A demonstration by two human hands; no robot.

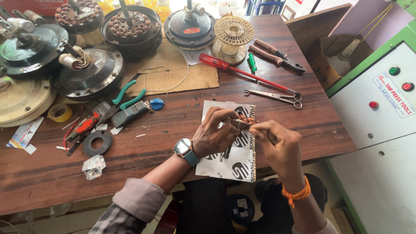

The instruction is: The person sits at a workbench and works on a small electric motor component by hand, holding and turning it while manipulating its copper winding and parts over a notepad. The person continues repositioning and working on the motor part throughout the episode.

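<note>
Near the front edge of the wooden table (52, 173), over a white printed card (229, 167), the left hand (214, 134) is pinching a small copper wire coil (245, 121) while the right hand (279, 145) is clenching its end, and the winding looks only partly finished.

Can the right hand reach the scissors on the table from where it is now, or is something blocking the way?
Probably yes. The scissors lie on bare table just beyond the right hand, with nothing between. But that hand is pinching at the small copper-wound part, so it must let go first.
</note>
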